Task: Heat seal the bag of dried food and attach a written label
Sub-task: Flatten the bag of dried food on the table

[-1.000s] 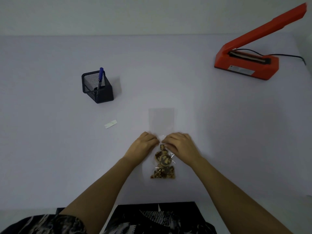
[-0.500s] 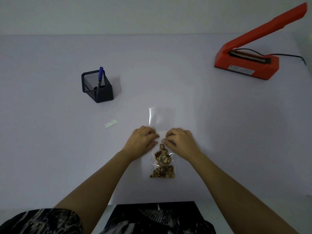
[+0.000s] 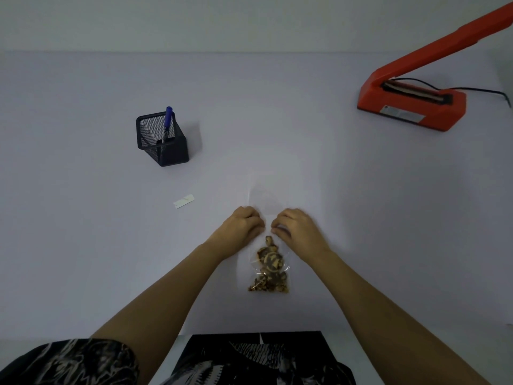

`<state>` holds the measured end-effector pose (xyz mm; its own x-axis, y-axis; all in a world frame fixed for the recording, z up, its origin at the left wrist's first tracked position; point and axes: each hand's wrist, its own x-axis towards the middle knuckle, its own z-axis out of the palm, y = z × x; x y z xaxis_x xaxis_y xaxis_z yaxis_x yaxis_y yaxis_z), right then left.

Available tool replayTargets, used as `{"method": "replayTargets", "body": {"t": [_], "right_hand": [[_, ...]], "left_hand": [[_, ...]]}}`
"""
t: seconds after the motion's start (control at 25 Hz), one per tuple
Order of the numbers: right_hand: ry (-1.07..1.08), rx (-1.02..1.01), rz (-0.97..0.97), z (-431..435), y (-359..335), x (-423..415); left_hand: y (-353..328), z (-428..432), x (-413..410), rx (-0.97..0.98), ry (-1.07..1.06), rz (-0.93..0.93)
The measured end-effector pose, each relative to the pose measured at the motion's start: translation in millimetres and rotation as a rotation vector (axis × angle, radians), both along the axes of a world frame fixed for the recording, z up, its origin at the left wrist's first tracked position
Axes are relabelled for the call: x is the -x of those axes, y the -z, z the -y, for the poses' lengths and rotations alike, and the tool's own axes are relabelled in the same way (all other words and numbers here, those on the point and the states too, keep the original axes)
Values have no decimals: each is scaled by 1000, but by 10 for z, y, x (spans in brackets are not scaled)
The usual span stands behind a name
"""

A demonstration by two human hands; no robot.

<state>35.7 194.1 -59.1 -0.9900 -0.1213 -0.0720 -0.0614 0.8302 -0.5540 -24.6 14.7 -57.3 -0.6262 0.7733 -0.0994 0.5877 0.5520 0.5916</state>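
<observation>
Both the left hand (image 3: 244,227) and right hand (image 3: 295,227) pinch the clear plastic bag of brown dried food (image 3: 270,269), lower centre, above its contents, likely flattening the mouth for sealing.

Dim, even light is falling across the pale table (image 3: 83,245), leaving the whole view greyish, low in contrast and slightly soft. The mesh pen holder (image 3: 163,145) is casting only a faint shadow to its right, while the clear bag (image 3: 270,269) is catching a thin streak of glare along its upper left edge. The wide lens is stretching the orange heat sealer (image 3: 410,107) toward the top right corner
</observation>
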Motion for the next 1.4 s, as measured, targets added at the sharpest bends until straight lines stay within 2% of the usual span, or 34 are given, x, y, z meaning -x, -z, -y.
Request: {"method": "replayTargets", "body": {"t": [0.2, 0.36, 0.8, 0.92, 1.08, 1.16, 1.4], "right_hand": [[4, 1, -7, -15, 1, 9], [24, -38, 115, -77, -66, 47], [22, -195, 290, -200, -161, 306], [40, -213, 230, -254, -120, 294], [-177, -221, 171, -280, -41, 192], [-191, -263, 200, -288, -10, 170], [-159, -279, 199, -327, -66, 270]], "left_hand": [[-43, 5, 109, 92, -32, 25], [-91, -1, 211, 196, -39, -37], [-123, -41, 447, 341, -55, -16], [-109, -8, 435, 343, -54, -18], [-35, 86, 356, 374, 121, -49], [-9, 113, 362, 426, 182, -72], [-27, 58, 508, 515, 135, -67]]}}
